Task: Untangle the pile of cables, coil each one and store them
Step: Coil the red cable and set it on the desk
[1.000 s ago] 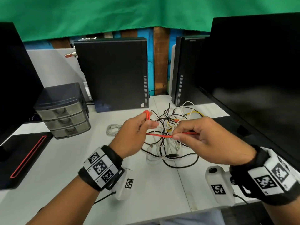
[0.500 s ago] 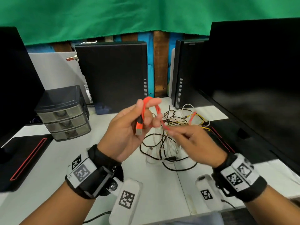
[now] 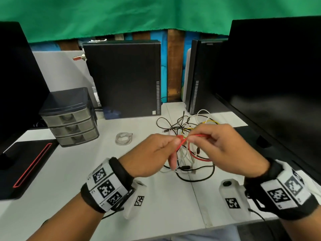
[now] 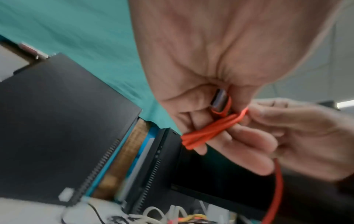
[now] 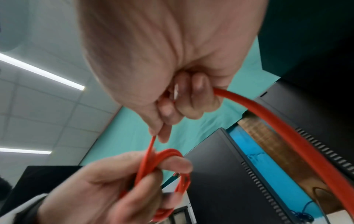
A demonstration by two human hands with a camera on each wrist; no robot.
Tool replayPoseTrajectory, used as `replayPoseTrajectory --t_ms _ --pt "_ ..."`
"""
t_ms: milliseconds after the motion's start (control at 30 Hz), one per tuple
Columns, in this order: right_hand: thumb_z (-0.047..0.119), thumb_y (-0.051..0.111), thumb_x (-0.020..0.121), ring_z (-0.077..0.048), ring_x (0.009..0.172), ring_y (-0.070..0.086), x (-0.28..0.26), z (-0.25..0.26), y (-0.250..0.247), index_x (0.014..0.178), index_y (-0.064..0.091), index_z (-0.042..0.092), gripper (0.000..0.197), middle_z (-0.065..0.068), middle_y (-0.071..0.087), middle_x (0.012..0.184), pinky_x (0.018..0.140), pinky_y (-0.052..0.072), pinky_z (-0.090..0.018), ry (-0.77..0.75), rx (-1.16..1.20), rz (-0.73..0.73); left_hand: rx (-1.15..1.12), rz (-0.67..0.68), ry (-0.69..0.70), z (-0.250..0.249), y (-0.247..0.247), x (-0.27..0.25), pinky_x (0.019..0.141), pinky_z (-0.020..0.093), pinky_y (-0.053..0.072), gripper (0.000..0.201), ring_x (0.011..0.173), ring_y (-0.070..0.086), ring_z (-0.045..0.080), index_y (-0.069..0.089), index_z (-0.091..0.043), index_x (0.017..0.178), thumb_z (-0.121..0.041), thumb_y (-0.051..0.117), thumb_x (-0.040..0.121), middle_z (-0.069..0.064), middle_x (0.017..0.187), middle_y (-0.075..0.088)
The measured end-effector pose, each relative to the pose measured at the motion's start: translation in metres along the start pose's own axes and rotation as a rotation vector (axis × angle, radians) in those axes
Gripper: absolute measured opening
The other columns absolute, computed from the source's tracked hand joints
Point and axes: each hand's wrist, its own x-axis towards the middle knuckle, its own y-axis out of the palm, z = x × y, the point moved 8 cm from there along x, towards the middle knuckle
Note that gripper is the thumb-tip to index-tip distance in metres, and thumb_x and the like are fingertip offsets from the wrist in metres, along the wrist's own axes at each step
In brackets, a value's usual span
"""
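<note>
White desk panels [image 3: 73, 173] carried the work, with a green cloth backdrop [image 3: 121, 14] behind. You held both hands above the tangled pile of black, white and yellow cables [image 3: 189, 126].

Your left hand [image 3: 152, 157] had its fingers curled round several loops of the thin orange cable [image 4: 206, 133], with the metal plug [image 4: 220, 100] tucked against the palm. Your right hand [image 3: 225, 150] pinched the same cable just beside those loops, and the free length trailed down toward the pile.

Change since half a second earlier: the left hand had dropped from its raised, palm-up pose, and the right hand had closed in until the two nearly touched. A second earlier, you had the cable stretched straight between the hands. This indicated another turn going onto the coil.

One coiled white cable [image 3: 123, 138] lay apart near the grey three-drawer organiser [image 3: 69, 119]; most cables appeared unsorted.
</note>
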Motion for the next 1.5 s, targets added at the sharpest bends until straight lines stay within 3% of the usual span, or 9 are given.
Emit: replayPoseTrajectory --t_ms 200,367,500,667,833,967,1033,1233,1500 --pt "0.028 0.053 0.098 -0.001 0.064 0.057 0.005 -0.015 -0.005 0.112 0.076 0.019 0.028 0.017 0.069 0.075 0.063 0.041 -0.01 0.031 0.219 -0.169 -0.712 0.071 0.104 -0.034 -0.02 -0.008 0.096 0.032 0.05 0.043 0.051 0.057 0.013 0.069 -0.006 0.119 -0.028 0.038 0.101 -0.002 0.053 0.051" --pt "0.024 0.053 0.102 0.0 0.052 0.046 0.002 -0.021 0.012 0.122 0.073 0.02 0.028 0.02 0.053 0.056 0.056 0.034 -0.009 0.073 0.154 -0.139 -1.098 -0.028 0.171 -0.04 -0.032 -0.01 0.098 0.031 0.052 0.047 0.054 0.058 0.009 0.062 0.005 0.125 -0.028 0.039 0.1 -0.006 0.056 0.05" --pt "0.035 0.049 0.105 -0.008 0.058 0.056 -0.005 -0.016 0.053 0.132 0.065 0.033 0.031 0.006 0.064 0.067 0.062 0.05 -0.026 0.053 0.075 0.06 -1.252 -0.269 0.13 -0.026 -0.043 -0.004 0.094 0.029 0.055 0.046 0.074 0.07 0.014 0.065 0.003 0.123 -0.027 0.041 0.098 0.0 0.067 0.062" --pt "0.03 0.046 0.106 -0.007 0.059 0.048 -0.01 -0.003 0.061 0.137 0.057 0.031 0.033 0.013 0.05 0.061 0.06 0.04 -0.02 -0.017 -0.057 0.149 -0.867 -0.456 0.069 -0.016 -0.048 -0.006 0.106 0.032 0.045 0.038 0.118 0.065 0.02 0.075 -0.022 0.109 -0.031 0.041 0.096 0.0 0.098 0.077" --pt "0.027 0.052 0.102 -0.004 0.057 0.044 -0.009 -0.004 0.05 0.116 0.062 0.026 0.018 0.015 0.049 0.059 0.06 0.038 -0.024 -0.019 -0.183 0.139 0.012 -0.606 0.12 -0.023 -0.047 -0.011 0.076 0.009 0.045 0.028 0.099 0.06 -0.01 0.062 -0.017 0.118 -0.022 0.037 0.108 -0.04 0.104 0.064" --pt "0.029 0.054 0.102 -0.008 0.059 0.048 -0.002 -0.018 0.027 0.091 0.063 0.025 0.014 0.013 0.05 0.06 0.06 0.043 -0.032 0.033 -0.298 0.055 0.543 -0.5 0.017 -0.02 -0.034 -0.004 0.086 0.031 0.054 0.019 0.099 0.062 0.015 0.051 -0.011 0.122 -0.012 0.042 0.105 -0.001 0.114 0.065" --pt "0.03 0.057 0.1 -0.008 0.06 0.05 0.001 -0.025 0.012 0.09 0.067 0.023 0.016 0.014 0.052 0.063 0.062 0.044 -0.034 0.054 -0.384 0.011 0.69 -0.439 -0.097 -0.015 -0.033 0.0 0.089 0.029 0.049 0.019 0.099 0.054 0.017 0.051 -0.011 0.121 -0.012 0.045 0.104 0.006 0.114 0.061" --pt "0.031 0.063 0.093 -0.013 0.076 0.054 0.003 -0.031 -0.029 0.098 0.077 0.026 0.016 0.012 0.056 0.08 0.066 0.044 -0.031 0.085 -0.535 -0.174 0.854 -0.225 -0.152 -0.004 -0.028 0.0 0.073 0.027 0.038 0.029 0.082 0.044 0.013 0.04 -0.027 0.105 -0.056 0.04 0.1 -0.012 0.08 0.043" --pt "0.044 0.065 0.09 -0.015 0.092 0.058 -0.002 -0.013 -0.05 0.123 0.069 0.022 0.039 0.008 0.064 0.1 0.081 0.053 -0.041 0.049 -0.483 -0.266 0.347 -0.08 -0.203 0.037 -0.02 0.004 0.061 0.028 0.043 0.054 0.052 0.049 0.007 0.064 -0.011 0.073 -0.046 0.038 0.104 -0.007 0.053 0.047"
